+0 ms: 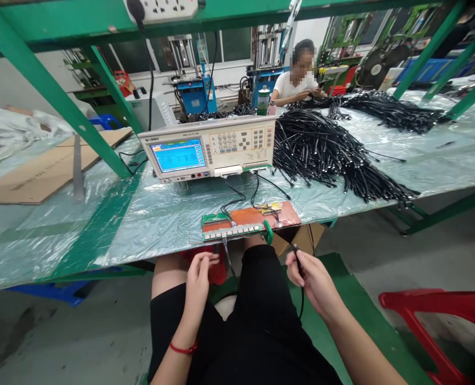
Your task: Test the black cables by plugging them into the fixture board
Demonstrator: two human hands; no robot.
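Observation:
My right hand (311, 278) is closed round a black cable (298, 261), its end poking up past the fingertips and its length hanging below. My left hand (199, 270) is held below the table edge with its fingers bent together, and nothing shows in them. Close to it, another cable (226, 248) hangs from a connector in the row of sockets on the test board (237, 231). This orange and green board lies at the table's front edge. Dark leads (257, 195) join it to a bench tester (211, 149) with a lit blue screen.
A large heap of black cables (321, 144) lies right of the tester. Flat cardboard (48, 171) and a metal ruler (77, 168) lie left. Green frame posts (56, 88) rise from the table. A co-worker (297, 80) sits across. A red stool (433, 310) stands at right.

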